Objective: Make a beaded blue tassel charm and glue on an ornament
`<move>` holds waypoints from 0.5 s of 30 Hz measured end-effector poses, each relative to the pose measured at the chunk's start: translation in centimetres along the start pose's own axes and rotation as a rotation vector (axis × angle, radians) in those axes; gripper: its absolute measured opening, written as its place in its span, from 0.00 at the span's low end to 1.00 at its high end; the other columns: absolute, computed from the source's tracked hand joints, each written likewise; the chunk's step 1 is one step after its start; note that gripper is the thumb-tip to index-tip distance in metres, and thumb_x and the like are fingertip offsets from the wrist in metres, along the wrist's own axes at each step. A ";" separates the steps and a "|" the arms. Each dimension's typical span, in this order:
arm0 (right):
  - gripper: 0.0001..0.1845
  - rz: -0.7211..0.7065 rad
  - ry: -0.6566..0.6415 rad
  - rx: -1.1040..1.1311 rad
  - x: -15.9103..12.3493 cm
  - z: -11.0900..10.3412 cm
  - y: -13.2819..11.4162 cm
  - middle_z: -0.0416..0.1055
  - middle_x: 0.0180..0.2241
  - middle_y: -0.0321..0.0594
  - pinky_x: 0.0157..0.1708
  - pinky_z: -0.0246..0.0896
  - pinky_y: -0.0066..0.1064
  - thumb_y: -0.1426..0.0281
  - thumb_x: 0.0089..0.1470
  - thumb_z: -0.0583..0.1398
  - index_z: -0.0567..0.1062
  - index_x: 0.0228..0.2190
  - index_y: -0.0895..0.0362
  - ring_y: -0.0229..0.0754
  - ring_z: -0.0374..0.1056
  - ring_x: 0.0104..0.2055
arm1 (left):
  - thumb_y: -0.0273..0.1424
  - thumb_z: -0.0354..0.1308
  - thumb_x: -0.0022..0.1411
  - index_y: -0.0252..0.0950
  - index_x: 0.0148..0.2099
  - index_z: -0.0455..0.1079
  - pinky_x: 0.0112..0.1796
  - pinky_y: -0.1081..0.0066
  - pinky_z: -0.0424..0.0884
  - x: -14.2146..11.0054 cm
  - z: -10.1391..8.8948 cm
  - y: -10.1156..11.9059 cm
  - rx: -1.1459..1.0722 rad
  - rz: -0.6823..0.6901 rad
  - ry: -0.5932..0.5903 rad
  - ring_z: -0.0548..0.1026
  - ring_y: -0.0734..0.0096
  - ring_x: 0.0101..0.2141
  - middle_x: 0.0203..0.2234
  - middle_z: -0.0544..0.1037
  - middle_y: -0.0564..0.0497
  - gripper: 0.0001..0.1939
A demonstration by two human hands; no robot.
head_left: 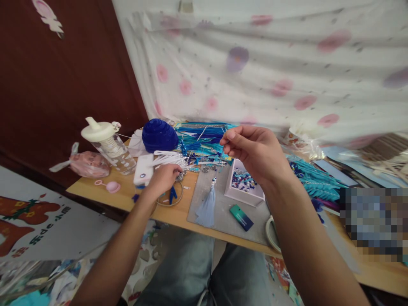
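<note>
My right hand (pixel 255 148) is raised above a white box (pixel 245 197) of small mixed beads (pixel 244 180). Its thumb and fingers are pinched together, and whatever lies between them is too fine to make out. Lower and further left, my left hand (pixel 164 180) reaches down to the table beside small silver charms (pixel 207 168), fingers drawn together; their contents are hidden. Under that hand lie a metal hoop (pixel 182 196) and a blue clip-like piece (pixel 173 194). A pale blue tassel (pixel 207 208) with beads at its top rests on the grey mat (pixel 196 191).
Blue cords (pixel 204 131) and white cords (pixel 168 158) crowd the back. Left stand a dark blue coiled dome (pixel 159 136), a lidded bottle (pixel 111 146) and a white case (pixel 143 170). A green-blue card (pixel 241 217) and a tape roll (pixel 270 233) lie near the front edge; turquoise bundles (pixel 318 180) lie right.
</note>
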State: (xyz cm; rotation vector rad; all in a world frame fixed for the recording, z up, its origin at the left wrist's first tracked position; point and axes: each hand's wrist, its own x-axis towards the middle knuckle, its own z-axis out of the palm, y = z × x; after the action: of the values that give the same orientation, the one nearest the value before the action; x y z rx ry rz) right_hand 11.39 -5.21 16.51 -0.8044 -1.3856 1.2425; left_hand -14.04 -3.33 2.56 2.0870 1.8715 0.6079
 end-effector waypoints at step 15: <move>0.14 -0.025 0.077 -0.007 0.6 -1.8 -0.7 0.77 0.28 0.39 0.27 0.67 0.27 0.62 0.45 0.74 0.79 0.25 0.57 0.34 0.69 0.26 | 0.27 0.55 0.67 0.36 0.45 0.79 0.49 0.61 0.69 -0.4 2.2 4.2 0.103 0.241 0.075 0.74 0.56 0.46 0.41 0.80 0.43 0.11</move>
State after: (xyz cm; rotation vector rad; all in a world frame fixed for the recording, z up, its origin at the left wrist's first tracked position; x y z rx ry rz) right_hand 13.12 -4.38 17.15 -0.8291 -1.3351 1.1761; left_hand -9.30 -4.09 2.53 2.4109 1.7361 0.6655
